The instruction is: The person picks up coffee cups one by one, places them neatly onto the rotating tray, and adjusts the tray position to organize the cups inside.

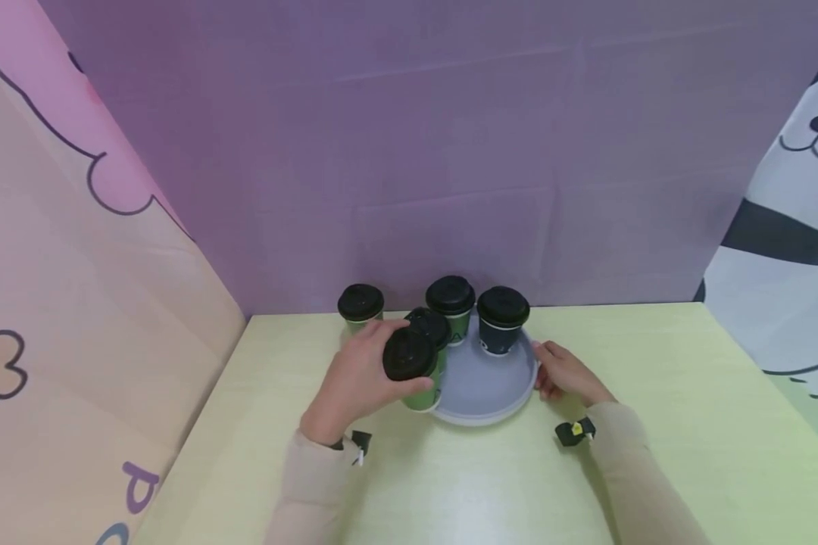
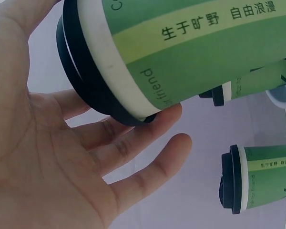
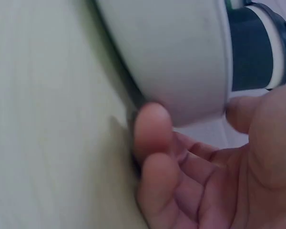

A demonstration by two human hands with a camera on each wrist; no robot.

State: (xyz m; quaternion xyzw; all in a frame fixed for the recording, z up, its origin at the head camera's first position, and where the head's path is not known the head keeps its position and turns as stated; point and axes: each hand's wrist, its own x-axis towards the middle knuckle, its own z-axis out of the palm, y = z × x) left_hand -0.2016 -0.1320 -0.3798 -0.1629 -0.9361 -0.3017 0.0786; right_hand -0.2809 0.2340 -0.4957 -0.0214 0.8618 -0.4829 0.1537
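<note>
From the head view, a round grey tray (image 1: 480, 393) with a low smooth rim sits on a pale yellow-green table (image 1: 654, 424). The left hand (image 1: 357, 378) wraps its fingers round a green paper cup (image 1: 416, 371) with a black plastic lid, held at the tray's left edge. Just behind it stands a second lidded cup (image 1: 431, 327); a third green cup (image 1: 452, 306) and a dark blue cup (image 1: 502, 318) stand upright at the tray's far side. A fifth cup (image 1: 360, 306) stands on the table, off the tray. The right hand (image 1: 566, 372) rests at the tray's right rim.

The left wrist view shows the held cup (image 2: 181, 52) close: matte paper in green bands with a paler stripe bearing printed characters, a white rim, a glossy black lid. The fingers (image 2: 148, 131) curl under the lid edge.

In the right wrist view, curled fingertips (image 3: 152, 129) press the tray's (image 3: 171, 57) smooth underside, the thumb on top, pinching the rim. The blue cup (image 3: 255, 47) shows beyond.
</note>
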